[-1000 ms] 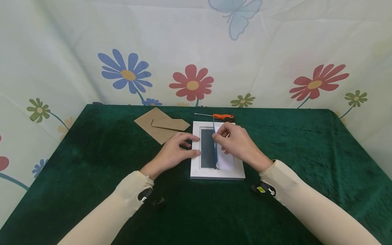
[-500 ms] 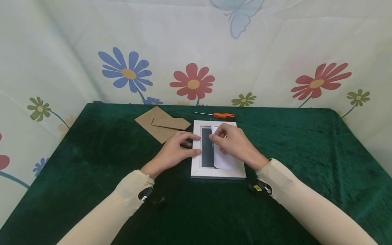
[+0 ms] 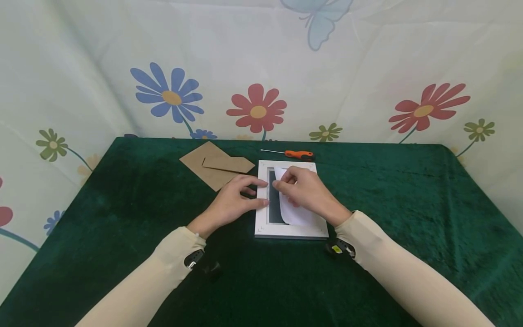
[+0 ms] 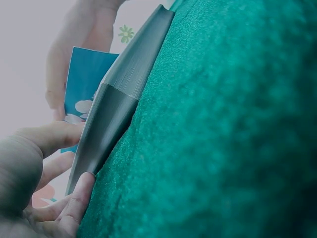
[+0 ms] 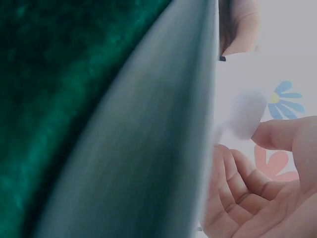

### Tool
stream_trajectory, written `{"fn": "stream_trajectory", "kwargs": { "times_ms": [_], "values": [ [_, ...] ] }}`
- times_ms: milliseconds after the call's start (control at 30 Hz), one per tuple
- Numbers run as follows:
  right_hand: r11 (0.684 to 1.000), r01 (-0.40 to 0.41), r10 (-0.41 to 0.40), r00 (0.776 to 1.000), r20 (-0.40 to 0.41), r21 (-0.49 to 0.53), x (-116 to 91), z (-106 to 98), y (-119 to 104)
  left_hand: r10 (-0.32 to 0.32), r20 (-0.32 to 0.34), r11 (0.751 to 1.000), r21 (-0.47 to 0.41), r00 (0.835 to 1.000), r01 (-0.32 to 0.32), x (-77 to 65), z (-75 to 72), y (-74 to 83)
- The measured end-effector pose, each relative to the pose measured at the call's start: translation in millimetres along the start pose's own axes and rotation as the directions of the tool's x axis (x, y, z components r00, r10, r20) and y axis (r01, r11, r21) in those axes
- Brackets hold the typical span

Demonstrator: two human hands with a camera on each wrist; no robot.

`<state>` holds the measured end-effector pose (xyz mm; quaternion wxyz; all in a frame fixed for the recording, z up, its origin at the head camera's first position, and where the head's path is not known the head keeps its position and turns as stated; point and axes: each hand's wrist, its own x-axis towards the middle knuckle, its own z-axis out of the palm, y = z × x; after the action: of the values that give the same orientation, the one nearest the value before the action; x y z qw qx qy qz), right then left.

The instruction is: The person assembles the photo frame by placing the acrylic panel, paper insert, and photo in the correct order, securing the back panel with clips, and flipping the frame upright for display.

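Note:
A white picture frame (image 3: 292,232) lies on the green cloth with its recess upward and a dark pane (image 3: 275,209) inside. My left hand (image 3: 233,200) holds the frame's left edge, its thumb and index fingertip on the border and other fingers against the side. Over the right part of the recess, my right hand (image 3: 304,188) pinches the left edge of a photo (image 3: 296,215). The photo's white back faces up, and its left edge is raised. Its blue printed face (image 4: 91,74) shows in the left wrist view. In the right wrist view, the pinched edge is blurred.
A brown backing board (image 3: 210,177) with a stand flap (image 3: 229,164) lies left of the frame at the back. An orange-handled screwdriver (image 3: 299,155) lies just behind the frame. A flowered curtain (image 3: 351,81) hangs behind the green-covered table (image 3: 392,190).
My right hand has moved left with the photo's edge, turning its white back more upward and covering more of the pane. My left hand stays in place on the frame.

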<state>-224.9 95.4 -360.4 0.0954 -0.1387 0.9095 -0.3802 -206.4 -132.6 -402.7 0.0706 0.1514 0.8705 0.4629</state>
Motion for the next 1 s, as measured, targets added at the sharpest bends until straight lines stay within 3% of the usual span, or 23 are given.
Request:
{"fn": "stream_trajectory", "kwargs": {
  "times_ms": [233,667,1000],
  "values": [
    [0.999,-0.017,0.018,1.0,0.009,-0.035,1.9,3.9,-1.5,0.001,-0.003,1.0,0.003,1.0,-0.001,0.0,-0.4,0.7],
    [0.978,-0.027,0.031,0.999,0.016,-0.207,11.3,13.8,-5.7,0.015,-0.003,1.0,-0.003,1.0,-0.015,-0.3,0.5,-0.4],
    [0.97,-0.035,0.044,0.999,0.031,-0.24,13.1,16.1,-9.9,0.019,-0.002,1.0,-0.002,1.0,-0.019,0.0,0.1,-1.5]
  ]
}}
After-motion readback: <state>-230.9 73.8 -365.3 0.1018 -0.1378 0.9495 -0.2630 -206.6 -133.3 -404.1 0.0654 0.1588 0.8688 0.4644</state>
